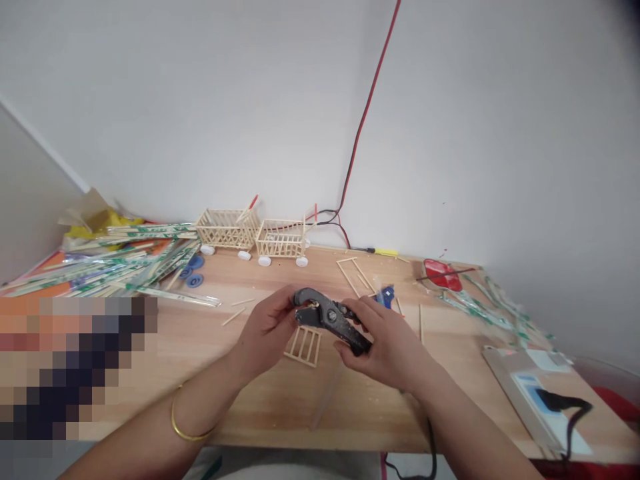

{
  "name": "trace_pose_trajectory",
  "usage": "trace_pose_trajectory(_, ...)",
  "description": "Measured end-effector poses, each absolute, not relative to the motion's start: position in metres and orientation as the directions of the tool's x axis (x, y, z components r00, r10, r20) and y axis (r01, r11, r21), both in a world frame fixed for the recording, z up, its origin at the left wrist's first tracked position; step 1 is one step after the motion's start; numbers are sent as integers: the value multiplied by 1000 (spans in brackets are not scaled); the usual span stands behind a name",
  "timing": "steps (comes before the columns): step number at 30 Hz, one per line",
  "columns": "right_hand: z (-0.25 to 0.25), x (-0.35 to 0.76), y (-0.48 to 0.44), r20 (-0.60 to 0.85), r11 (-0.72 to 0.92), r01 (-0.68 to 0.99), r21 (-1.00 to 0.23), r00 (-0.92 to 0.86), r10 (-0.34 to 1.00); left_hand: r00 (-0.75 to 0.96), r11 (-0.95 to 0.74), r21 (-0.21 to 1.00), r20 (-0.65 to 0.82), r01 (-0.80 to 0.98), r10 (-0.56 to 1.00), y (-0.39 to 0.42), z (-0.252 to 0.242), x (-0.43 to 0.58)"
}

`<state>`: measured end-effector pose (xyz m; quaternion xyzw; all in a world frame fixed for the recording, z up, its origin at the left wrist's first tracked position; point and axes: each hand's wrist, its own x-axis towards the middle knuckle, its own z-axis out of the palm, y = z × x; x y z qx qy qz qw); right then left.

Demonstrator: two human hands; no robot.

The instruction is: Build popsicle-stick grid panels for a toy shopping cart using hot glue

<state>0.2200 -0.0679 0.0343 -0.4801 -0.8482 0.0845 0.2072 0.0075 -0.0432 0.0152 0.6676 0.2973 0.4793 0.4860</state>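
Observation:
Above the middle of the table, my right hand (385,333) is closed round the handles of black pruning shears (333,315). Their curved jaws point left, towards my left hand (267,330). The fingers of that hand are pinched together right at the jaws; whatever lies between them is hidden, perhaps a thin piece of stick. Below the shears, a small ladder-like grid of wooden sticks (303,347) lies flat on the table. A blue-handled tool (385,296) rests just beyond my right hand, beside a frame of thin sticks (356,277).
Two stick-built carts (283,239) with white wheels stand against the wall. Wrapped chopsticks (145,263) are heaped at the left near blue discs (195,281). At the right are a red item (443,275), empty wrappers (500,310) and a pale box (520,400) with a black cable.

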Motion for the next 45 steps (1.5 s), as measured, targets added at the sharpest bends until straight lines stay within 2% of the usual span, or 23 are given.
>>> trace_pose_trajectory(3, 32, 221, -67, 305, 534, 791, -298, -451, 839, 363, -349, 936, 337, -35, 868, -43, 15, 7)
trace_pose_trajectory(7, 31, 221, -67, 314, 545, 785, -296, -459, 831, 358, -332, 943, 315, -14, 879, -42, 14, 7)
trace_pose_trajectory(13, 30, 220, -65, 242, 527, 795, -301, -470, 849, 358, -291, 957, 273, -4, 893, -43, 10, 7)
trace_pose_trajectory(19, 23, 224, -59, 186, 522, 822, -226, -490, 852, 343, -256, 966, 231, 29, 911, -42, 8, 9)
trace_pose_trajectory(32, 27, 231, -51, 155, 558, 826, -87, -542, 826, 386, -326, 941, 270, 86, 882, -39, 7, 7)
trace_pose_trajectory(37, 29, 224, -47, 189, 502, 865, -5, -492, 850, 310, -348, 929, 296, 128, 904, -34, 1, 6)
trace_pose_trajectory(41, 24, 216, -47, 231, 465, 885, -3, -452, 862, 237, -343, 929, 305, 141, 922, -31, -2, 4)
trace_pose_trajectory(45, 18, 213, -44, 196, 485, 874, -23, -472, 859, 250, -366, 916, 321, 162, 914, -31, -2, 3)
